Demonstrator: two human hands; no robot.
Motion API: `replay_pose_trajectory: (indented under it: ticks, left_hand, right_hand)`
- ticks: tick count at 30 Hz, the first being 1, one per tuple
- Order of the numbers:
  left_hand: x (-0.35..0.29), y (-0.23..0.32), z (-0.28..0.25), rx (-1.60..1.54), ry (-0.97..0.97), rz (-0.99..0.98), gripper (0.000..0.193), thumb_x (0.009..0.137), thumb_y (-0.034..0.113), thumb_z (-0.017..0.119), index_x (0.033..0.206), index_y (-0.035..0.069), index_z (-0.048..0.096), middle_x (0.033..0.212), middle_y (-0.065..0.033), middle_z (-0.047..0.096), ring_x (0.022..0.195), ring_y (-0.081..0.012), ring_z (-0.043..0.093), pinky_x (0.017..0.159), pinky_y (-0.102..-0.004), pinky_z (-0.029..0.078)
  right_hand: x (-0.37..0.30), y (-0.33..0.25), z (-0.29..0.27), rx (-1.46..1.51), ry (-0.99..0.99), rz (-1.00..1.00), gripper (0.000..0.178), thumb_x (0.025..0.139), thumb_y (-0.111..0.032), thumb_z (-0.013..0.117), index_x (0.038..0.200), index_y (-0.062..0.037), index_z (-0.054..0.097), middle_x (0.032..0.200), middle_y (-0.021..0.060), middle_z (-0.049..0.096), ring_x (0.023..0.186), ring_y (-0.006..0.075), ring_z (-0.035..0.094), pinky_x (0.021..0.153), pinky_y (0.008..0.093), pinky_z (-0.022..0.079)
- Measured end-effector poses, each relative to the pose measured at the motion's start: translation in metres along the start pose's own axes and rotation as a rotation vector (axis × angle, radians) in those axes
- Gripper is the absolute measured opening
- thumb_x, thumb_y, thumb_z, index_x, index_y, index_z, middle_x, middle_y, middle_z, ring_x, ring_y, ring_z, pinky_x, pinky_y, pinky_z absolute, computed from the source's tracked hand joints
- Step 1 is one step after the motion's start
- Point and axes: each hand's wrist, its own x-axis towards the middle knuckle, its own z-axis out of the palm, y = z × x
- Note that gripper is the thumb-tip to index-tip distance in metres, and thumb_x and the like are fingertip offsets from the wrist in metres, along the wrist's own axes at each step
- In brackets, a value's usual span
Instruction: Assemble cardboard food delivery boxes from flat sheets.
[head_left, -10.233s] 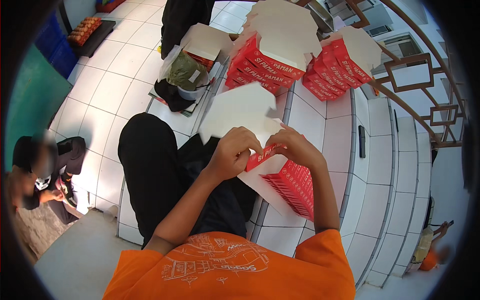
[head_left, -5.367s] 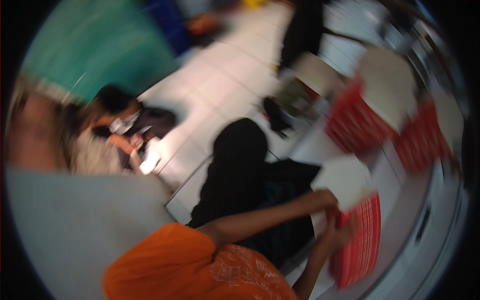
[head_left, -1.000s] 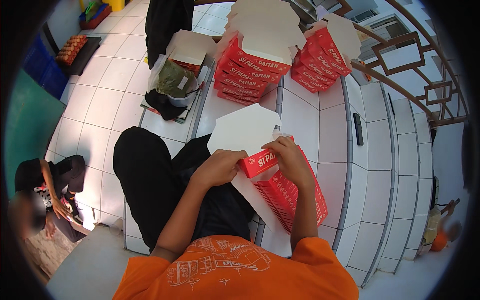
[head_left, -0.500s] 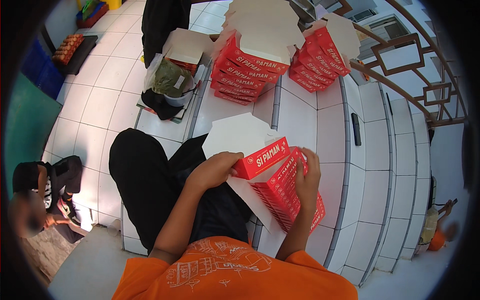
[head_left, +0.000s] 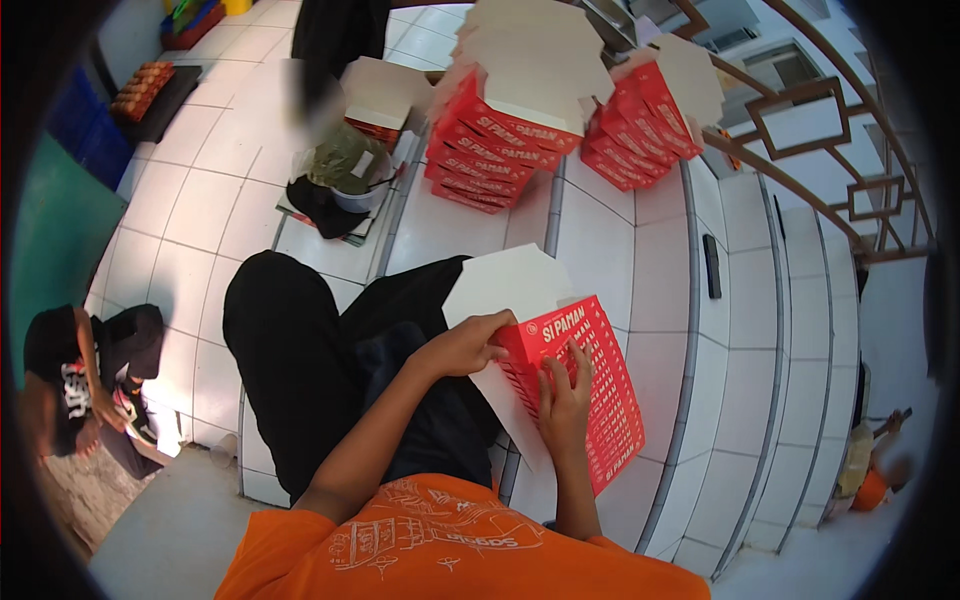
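We see a slim black rectangular phone (head_left: 711,266) on white tile, and a seated person in black (head_left: 88,380).

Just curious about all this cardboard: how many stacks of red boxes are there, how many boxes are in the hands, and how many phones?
Stacks of folded red boxes: 2
Red box held by left hand and right hand, on the flat pile: 1
Dark phone on the step: 1
Total: 4

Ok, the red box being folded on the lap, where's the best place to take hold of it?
Judging by its pose, grip the red box at its near top corner, coming from the left as the left hand does: that folded edge looks stiff. The right hand lies flat on the printed face, steadying it. The white flap looks floppy.
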Motion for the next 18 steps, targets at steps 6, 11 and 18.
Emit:
replay_pose_trajectory:
  ticks: [6, 11, 18]
  left_hand:
    - [0.007, -0.012, 0.0, -0.07, 0.045, 0.038, 0.03, 0.09, 0.007, 0.069, 0.118, 0.0, 0.063, 0.105, -0.0201, 0.071, 0.096, -0.0296, 0.071, 0.084, -0.0392, 0.055]
    - [0.046, -0.063, 0.054, 0.034, 0.354, 0.406, 0.038, 0.084, 0.019, 0.074, 0.112, -0.001, 0.058, 0.102, -0.0248, 0.066, 0.1, -0.0442, 0.063, 0.087, -0.0508, 0.049]
    - [0.058, -0.059, 0.054, 0.0, 0.425, 0.271, 0.036, 0.081, 0.013, 0.078, 0.105, 0.0, 0.055, 0.1, -0.0209, 0.067, 0.103, -0.0403, 0.065, 0.084, -0.0483, 0.049]
  right_hand:
    - [0.012, -0.006, -0.005, -0.156, -0.109, -0.095, 0.026, 0.094, -0.003, 0.067, 0.12, -0.0048, 0.067, 0.149, 0.0244, 0.046, 0.141, 0.0474, 0.042, 0.115, 0.0523, 0.041]
    - [0.018, 0.074, 0.025, 0.479, 0.089, 0.373, 0.02, 0.095, -0.01, 0.064, 0.111, 0.0008, 0.065, 0.129, 0.0195, 0.055, 0.113, 0.0287, 0.059, 0.094, 0.0408, 0.052]
    - [0.025, 0.046, 0.01, -0.188, -0.22, -0.25, 0.026, 0.096, -0.015, 0.064, 0.118, -0.002, 0.062, 0.133, 0.0238, 0.051, 0.119, 0.0339, 0.054, 0.096, 0.0466, 0.049]
